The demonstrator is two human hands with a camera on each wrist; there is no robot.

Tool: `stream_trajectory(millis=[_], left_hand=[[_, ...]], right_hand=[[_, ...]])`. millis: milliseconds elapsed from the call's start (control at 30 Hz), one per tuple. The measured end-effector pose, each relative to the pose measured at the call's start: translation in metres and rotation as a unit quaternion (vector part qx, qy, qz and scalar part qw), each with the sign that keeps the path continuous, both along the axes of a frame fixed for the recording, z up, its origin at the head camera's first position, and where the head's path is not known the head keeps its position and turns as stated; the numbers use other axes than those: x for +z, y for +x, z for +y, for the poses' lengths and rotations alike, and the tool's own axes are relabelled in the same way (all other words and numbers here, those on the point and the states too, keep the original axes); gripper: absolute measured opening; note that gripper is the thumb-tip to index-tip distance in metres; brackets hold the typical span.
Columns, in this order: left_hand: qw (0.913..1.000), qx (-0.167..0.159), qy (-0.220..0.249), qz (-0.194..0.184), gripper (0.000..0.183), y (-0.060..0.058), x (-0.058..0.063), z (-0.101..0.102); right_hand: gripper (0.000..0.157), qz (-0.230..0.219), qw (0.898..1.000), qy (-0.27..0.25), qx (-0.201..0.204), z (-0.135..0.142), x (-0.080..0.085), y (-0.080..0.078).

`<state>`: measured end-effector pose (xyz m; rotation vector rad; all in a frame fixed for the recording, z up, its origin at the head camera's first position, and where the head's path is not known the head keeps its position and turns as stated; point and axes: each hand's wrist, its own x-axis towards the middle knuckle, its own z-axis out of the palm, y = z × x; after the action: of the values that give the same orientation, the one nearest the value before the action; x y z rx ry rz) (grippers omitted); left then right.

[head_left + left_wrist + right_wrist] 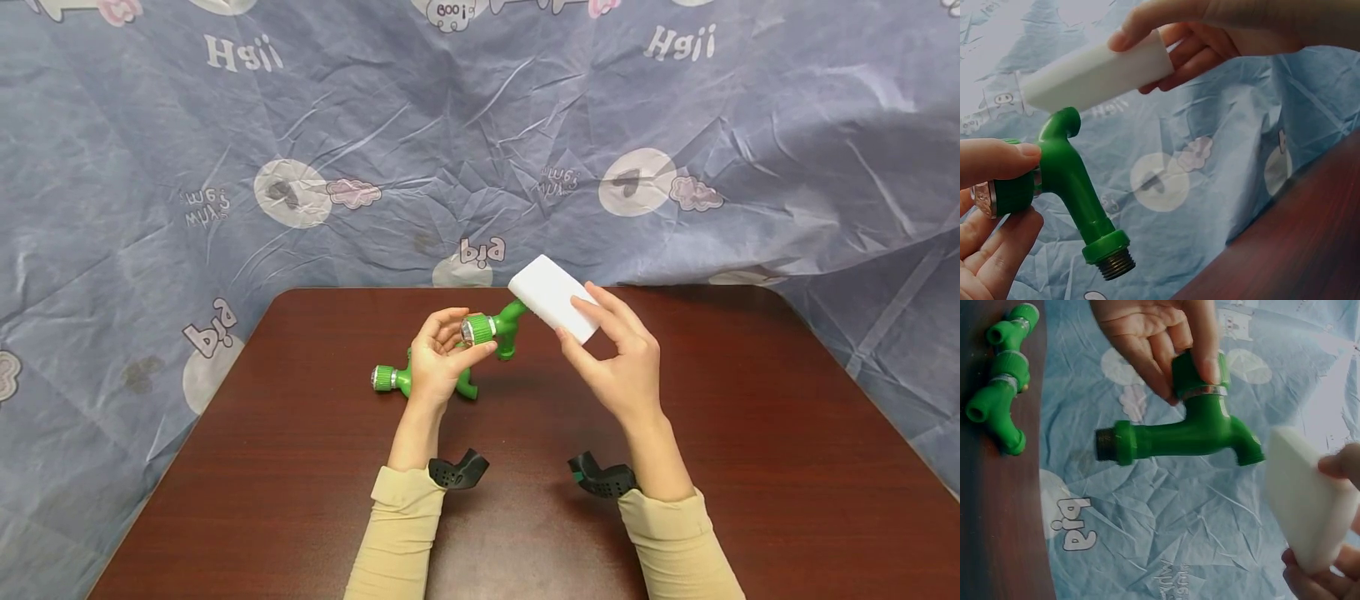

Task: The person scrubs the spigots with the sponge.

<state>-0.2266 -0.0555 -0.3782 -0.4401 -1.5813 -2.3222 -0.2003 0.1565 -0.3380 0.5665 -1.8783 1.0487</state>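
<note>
My left hand (pixel 438 360) pinches a green faucet (pixel 1075 181) by its ribbed knob, thumb on one side and fingers on the other. The faucet is held above the table; its threaded brass end (pixel 1115 265) points downward in the left wrist view. My right hand (pixel 628 367) grips a white sponge block (pixel 553 296) between thumb and fingers. In the right wrist view the sponge's near edge (pixel 1282 469) is right at the faucet's spout (pixel 1249 447); whether they touch I cannot tell. The left hand partly hides what lies behind it in the head view.
Two more green faucets (pixel 997 409) lie on the dark red-brown table (pixel 300 483), behind my left hand. A blue-grey cloth (pixel 480 150) with printed pictures and words hangs behind the table. Black straps (pixel 459 471) are on both wrists.
</note>
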Motion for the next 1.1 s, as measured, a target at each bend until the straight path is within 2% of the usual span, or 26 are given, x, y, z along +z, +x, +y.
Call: stream_trajectory(millis=[267, 433, 533, 667, 867, 1033, 1100], left_hand=[[0.9994, 0.022, -0.023, -0.014, 0.051, 0.000, -0.001, 0.000], [0.9997, 0.014, -0.019, 0.007, 0.053, 0.000, -0.002, 0.001], [0.9994, 0.014, -0.023, 0.021, 0.054, -0.001, -0.002, 0.003], [0.9985, 0.024, -0.035, 0.035, 0.054, -0.001, -0.003, 0.003], [0.9945, 0.056, -0.081, 0.035, 0.051, 0.000, -0.002, 0.004], [0.9895, 0.074, -0.109, 0.060, 0.038, 0.011, 0.011, 0.006], [0.9867, 0.084, -0.120, 0.070, 0.035, 0.016, 0.017, 0.007]], right_hand=[[0.031, -0.030, 0.998, 0.050, -0.034, 0.003, 0.000, 0.001], [0.034, -0.060, 0.994, 0.075, -0.043, 0.002, -0.002, 0.000], [0.034, -0.067, 0.995, 0.059, -0.051, 0.000, -0.003, 0.000], [0.034, -0.044, 0.998, 0.035, -0.013, -0.006, -0.002, 0.001], [0.036, -0.006, 0.997, 0.054, 0.055, -0.016, -0.004, 0.002], [0.035, -0.006, 0.992, 0.089, 0.089, -0.020, -0.006, 0.004], [0.034, -0.013, 0.991, 0.106, 0.085, -0.020, -0.006, 0.004]])
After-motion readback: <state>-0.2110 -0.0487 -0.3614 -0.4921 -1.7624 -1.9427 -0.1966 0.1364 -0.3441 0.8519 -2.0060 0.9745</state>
